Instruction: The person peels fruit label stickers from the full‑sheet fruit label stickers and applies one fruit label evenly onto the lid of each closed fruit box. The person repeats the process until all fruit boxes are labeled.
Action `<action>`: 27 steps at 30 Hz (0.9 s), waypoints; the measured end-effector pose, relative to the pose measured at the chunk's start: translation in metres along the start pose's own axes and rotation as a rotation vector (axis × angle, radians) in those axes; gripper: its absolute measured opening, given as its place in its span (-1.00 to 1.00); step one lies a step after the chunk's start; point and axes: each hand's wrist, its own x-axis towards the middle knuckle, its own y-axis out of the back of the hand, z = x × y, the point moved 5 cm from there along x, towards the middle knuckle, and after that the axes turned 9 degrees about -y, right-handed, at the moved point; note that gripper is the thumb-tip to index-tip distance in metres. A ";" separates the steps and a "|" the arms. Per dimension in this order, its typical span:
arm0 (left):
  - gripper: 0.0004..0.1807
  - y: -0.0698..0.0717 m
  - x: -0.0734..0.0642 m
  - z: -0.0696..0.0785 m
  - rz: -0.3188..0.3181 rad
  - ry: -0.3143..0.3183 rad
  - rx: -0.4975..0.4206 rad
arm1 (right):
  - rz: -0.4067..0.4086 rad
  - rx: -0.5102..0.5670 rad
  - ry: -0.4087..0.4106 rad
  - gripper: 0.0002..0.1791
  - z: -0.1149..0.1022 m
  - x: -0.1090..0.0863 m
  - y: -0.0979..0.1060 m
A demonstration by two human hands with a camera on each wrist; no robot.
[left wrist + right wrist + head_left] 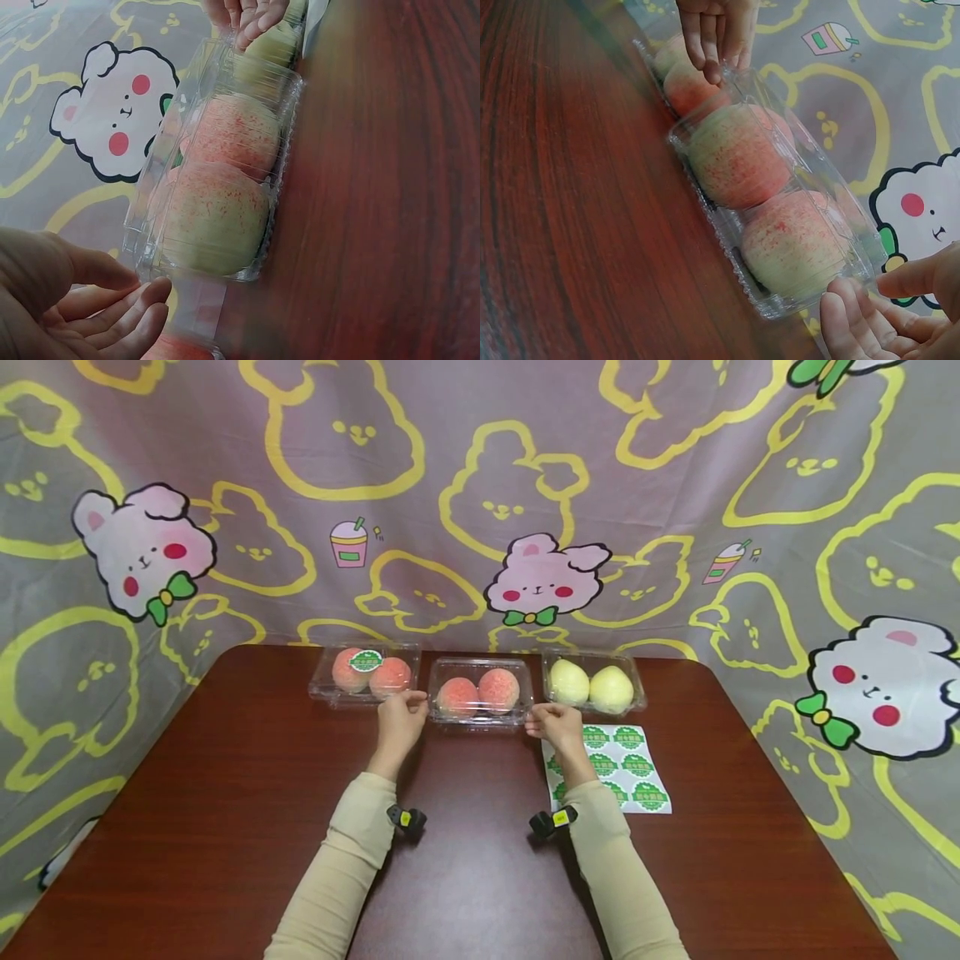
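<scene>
In the head view a clear plastic clamshell box [482, 713] holding two peaches [498, 690] is at the back middle of the table, between both hands. My left hand [401, 722] pinches its left end; in the left wrist view the thumb and fingertips [155, 291] meet right at a corner. The right hand [558, 727] pinches the opposite end, thumb and fingers on either side of the corner in the right wrist view. The lid [810, 161] covers the peaches, and no label shows on it.
To the left stands another peach box [322, 687] with a round green sticker [366, 661]. On the right is a box [637, 695] with two pale yellow fruits [611, 689]. A sheet of green stickers [648, 768] lies partly under the right forearm. A patterned curtain [465, 410] hangs behind.
</scene>
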 end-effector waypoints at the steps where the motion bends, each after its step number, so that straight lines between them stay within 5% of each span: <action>1: -0.82 0.000 0.000 0.001 0.000 -0.003 0.000 | 0.003 -0.006 -0.001 -0.68 0.000 0.000 0.000; 16: -0.81 0.004 0.000 0.004 -0.017 -0.008 0.006 | -0.039 -0.064 -0.024 -0.66 -0.003 -0.002 0.003; 27: -0.77 0.004 0.003 -0.006 -0.140 0.025 0.020 | -0.099 -0.144 -0.034 -0.66 -0.003 -0.003 0.007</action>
